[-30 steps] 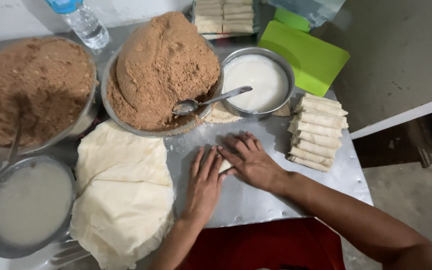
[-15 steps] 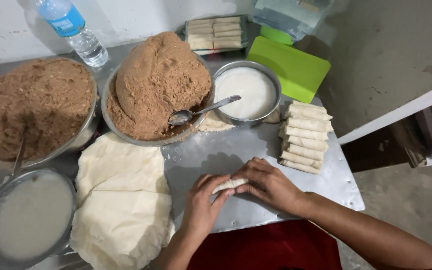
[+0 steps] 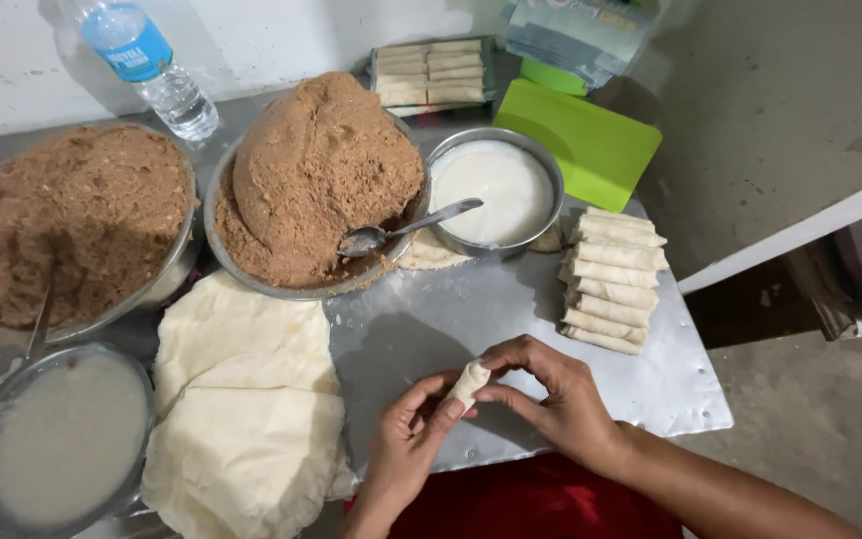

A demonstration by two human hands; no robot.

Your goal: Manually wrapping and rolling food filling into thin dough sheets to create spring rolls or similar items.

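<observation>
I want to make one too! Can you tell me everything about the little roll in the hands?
The little roll is a pale, cream-coloured wrapper rolled into a short tube, doughy-looking and soft. It is lifted just above the metal table, tilted with one end up. The left hand pinches its lower end and the right hand grips its upper side.

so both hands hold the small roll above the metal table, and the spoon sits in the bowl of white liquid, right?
Not quite. The head view shows the spoon resting in the bowl of brown filling, not the white liquid bowl. The rest stands: left hand and right hand hold the small roll above the metal table.
</observation>
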